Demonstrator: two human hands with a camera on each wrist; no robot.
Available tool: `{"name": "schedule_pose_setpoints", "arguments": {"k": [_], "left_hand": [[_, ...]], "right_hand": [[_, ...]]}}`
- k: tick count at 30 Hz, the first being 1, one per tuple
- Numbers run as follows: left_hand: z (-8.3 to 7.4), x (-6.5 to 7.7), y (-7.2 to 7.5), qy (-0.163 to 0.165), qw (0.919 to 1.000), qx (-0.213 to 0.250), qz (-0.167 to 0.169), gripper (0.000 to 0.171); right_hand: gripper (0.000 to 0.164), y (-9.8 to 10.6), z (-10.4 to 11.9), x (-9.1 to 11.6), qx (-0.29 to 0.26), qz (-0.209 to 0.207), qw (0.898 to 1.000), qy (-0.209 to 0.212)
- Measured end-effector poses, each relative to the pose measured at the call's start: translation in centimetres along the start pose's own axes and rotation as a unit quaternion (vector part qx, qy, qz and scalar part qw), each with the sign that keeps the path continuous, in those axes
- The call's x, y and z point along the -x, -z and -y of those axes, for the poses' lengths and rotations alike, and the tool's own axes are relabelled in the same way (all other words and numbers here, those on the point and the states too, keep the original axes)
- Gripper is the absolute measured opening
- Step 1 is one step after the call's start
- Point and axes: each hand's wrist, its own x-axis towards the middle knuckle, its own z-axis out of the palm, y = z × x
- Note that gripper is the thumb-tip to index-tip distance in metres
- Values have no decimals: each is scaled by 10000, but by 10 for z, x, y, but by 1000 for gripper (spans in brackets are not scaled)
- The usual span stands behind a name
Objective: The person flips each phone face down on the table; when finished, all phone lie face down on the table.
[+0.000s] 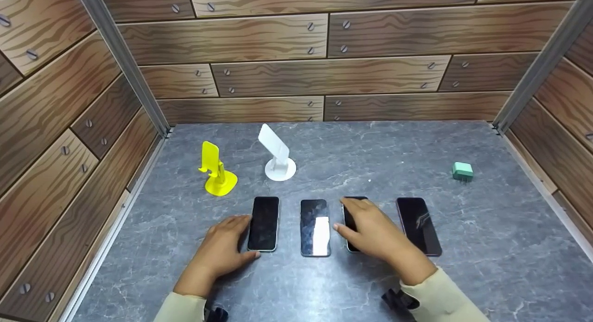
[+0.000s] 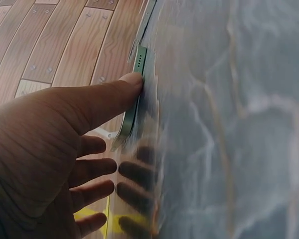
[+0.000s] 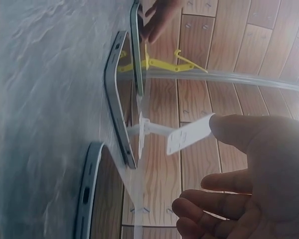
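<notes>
Four phones would be several; they lie in a row, screens up. My left hand [image 1: 223, 245] is beside the leftmost phone [image 1: 264, 224], fingers along its left side and thumb at its lower corner. In the left wrist view that thumb lies against the phone's green edge [image 2: 127, 122], the other fingers loosely extended. My right hand [image 1: 373, 227] is over the third phone [image 1: 350, 218], partly hiding it. The right wrist view shows this hand [image 3: 239, 184] with loose fingers and nothing in them. Between the hands lies a phone [image 1: 315, 228] reflecting bright light.
Behind the phones stand a yellow phone stand [image 1: 220, 180] and a white phone stand [image 1: 280, 167]. A rightmost phone [image 1: 419, 225] lies beside my right wrist. Further back right sits a small green block [image 1: 462, 171]. Wood-patterned walls [image 1: 268, 34] enclose the grey table [image 1: 370, 146].
</notes>
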Motion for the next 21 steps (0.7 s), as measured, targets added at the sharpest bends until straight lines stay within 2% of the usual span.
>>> {"name": "schedule_pose_setpoints", "arguments": {"k": [11,16,21], "left_hand": [[1,-1,-4,-127,9999,39,-3,86],[0,-1,-4,-198,9996,205,18,84],[-1,-1,-4,-252,9995,173,-30,82]], "right_hand": [[69,-12,16,-8,-90,222,9997,105],[70,-19,24,-13,-370,284,9987,193],[71,-27,37,-18,-665,414,9967,192]]}}
